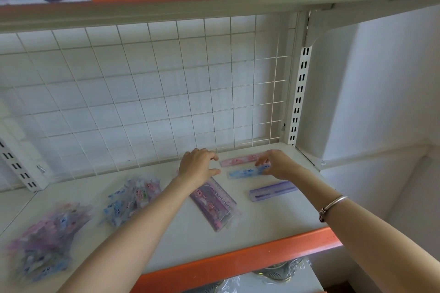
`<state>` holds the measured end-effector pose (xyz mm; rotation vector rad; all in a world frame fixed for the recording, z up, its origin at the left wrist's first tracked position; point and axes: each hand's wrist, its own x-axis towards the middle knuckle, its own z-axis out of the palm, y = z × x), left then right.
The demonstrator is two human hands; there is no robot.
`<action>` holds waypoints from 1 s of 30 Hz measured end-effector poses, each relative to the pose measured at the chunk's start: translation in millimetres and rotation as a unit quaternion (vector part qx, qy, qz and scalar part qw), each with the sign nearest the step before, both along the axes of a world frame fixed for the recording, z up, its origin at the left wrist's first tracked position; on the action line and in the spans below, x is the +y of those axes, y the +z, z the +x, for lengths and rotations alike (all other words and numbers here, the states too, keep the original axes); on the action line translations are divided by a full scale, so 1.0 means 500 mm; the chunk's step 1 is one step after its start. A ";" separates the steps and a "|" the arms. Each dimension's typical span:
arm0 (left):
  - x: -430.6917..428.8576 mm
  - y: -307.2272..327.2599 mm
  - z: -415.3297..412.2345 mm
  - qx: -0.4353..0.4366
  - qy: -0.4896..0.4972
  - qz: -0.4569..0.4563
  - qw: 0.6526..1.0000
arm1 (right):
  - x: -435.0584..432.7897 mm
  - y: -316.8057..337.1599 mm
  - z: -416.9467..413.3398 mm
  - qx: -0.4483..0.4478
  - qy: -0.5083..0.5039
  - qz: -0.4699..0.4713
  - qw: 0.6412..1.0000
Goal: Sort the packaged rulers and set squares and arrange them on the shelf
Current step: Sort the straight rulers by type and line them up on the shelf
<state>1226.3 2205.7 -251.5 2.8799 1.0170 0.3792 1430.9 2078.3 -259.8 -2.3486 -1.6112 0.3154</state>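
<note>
While the right grip point(273, 164) pinches the blue packaged ruler point(245, 172) on the shelf point(262, 216), near the wire grid point(142, 93), the left grip point(198, 164) hovers loosely curled, holding nothing, likewise near the grid.

Shop: display shelf point(262, 216) with orange front strip point(238, 261) at 6 o'clock, wire-grid back point(142, 93) at 11, slotted upright point(298, 95) at 2.

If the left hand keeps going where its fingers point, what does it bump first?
The left hand would likely meet the pink ruler, behind the blue ruler the right hand pinches; depth unclear.
</note>
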 end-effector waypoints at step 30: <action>0.024 -0.006 -0.172 -0.073 0.030 -0.032 0.996 | 0.060 0.005 -0.311 0.115 -0.016 0.003 0.993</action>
